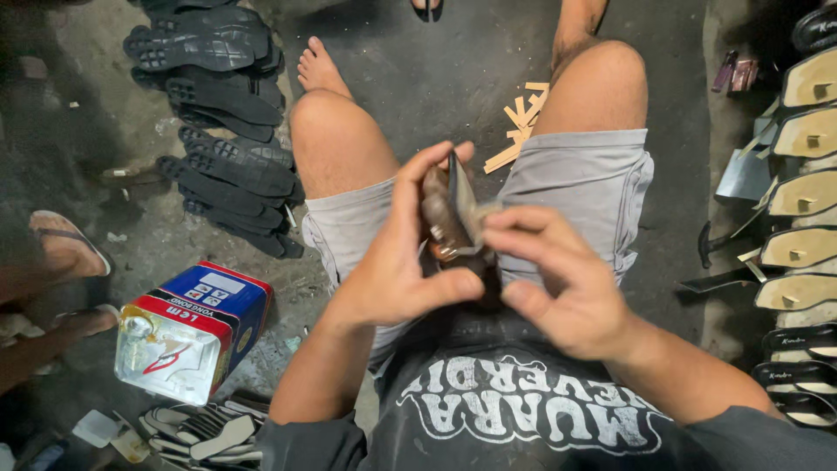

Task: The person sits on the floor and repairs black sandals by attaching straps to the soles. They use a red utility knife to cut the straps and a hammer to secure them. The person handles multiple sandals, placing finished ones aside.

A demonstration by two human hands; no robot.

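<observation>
Dark, stained concrete floor fills the background; person seated, bare knees apart, grey shorts, black printed shirt at the bottom edge. At centre frame both hands meet over the lap around a brown sandal piece held upright on edge. Left hand closed around it from the left, fingers over the top, thumb pressing at the lower end. Right hand pinches a pale strap or lining at the piece's right face between thumb and fingertips.

Upper left: black treaded rubber outsoles in an overlapping pile. Lower left: rectangular glue tin, blue, red and white, lying tipped, top smeared. Bottom left: heap of small cut strap pieces. Between the knees, upper centre: scattered pale wooden sticks. Right edge: tan insoles with straps, stacked in a column. Another person's sandalled foot at left edge.
</observation>
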